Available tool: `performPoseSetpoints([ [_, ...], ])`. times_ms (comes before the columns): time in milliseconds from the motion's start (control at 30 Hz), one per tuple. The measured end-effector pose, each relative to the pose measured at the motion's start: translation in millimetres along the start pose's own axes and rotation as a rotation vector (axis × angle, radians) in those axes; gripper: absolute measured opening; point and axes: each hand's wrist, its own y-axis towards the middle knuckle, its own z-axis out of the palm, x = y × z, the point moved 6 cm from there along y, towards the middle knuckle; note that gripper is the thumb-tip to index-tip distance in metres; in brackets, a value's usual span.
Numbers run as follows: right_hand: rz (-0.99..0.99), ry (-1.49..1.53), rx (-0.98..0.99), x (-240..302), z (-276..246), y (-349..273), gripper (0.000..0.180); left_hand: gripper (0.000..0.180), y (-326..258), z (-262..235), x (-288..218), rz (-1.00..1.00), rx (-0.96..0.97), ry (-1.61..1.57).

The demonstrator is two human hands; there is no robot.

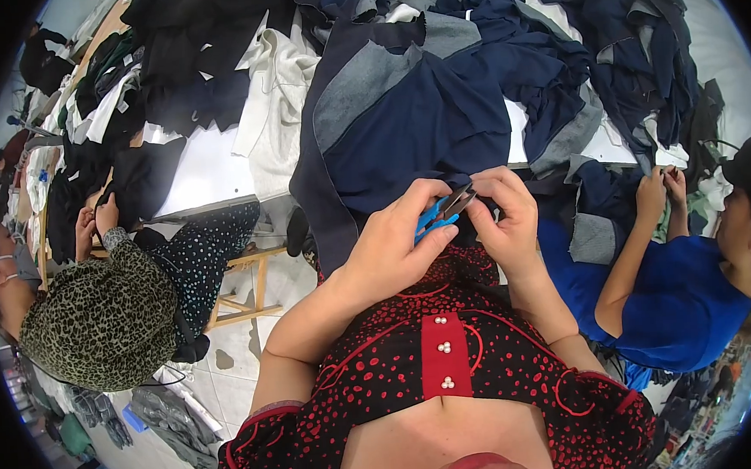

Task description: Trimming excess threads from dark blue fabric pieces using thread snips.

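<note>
A long white worktable (pixel 208 172) runs across the upper part of the view, most of it buried under heaped cut cloth. Largest on it is a navy garment (pixel 420 124) with grey panels, spread out and hanging over the near edge of the table toward the wearer. Further piles of black fabric (pixel 184 57) lie to the left, with a white piece (pixel 273 103) draped between them and the navy garment, and more navy and grey pieces (pixel 630 38) are stacked at upper right. A co-worker in a leopard-print top (pixel 105 315) sits at the left on a wooden stool (pixel 245 285), both hands raised to dark cloth at the table edge. A second co-worker in a blue top (pixel 672 298) sits at the right, hands together on a small piece of fabric. The wearer's left hand (pixel 398 246) is curled closed around a pair of blue-handled thread snips (pixel 443 211), whose dark blades point up and right. The right hand (pixel 503 214) is pinched shut, thumb and fingertips gripping the lower edge of the navy garment just beside the blade tips. Both hands sit close together in front of the wearer's chest, just below the table edge.
</note>
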Motion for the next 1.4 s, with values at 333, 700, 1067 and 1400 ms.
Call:
performPoseSetpoints([
  [333,-0.014,-0.027,-0.008,4,0,2,0.011,0.027,2,3,18,-0.003,-0.015,-0.147],
  [700,0.004,-0.041,0.097,-4,7,2,0.009,0.035,11,-17,32,-0.015,-0.114,-0.143],
  [1067,0.005,-0.054,0.166,-6,13,-1,0.009,0.013,13,1,40,-0.073,-0.013,-0.019],
  [1400,0.289,0.310,0.302,-30,23,-11,0.006,0.010,10,3,53,-0.297,0.057,-0.289],
])
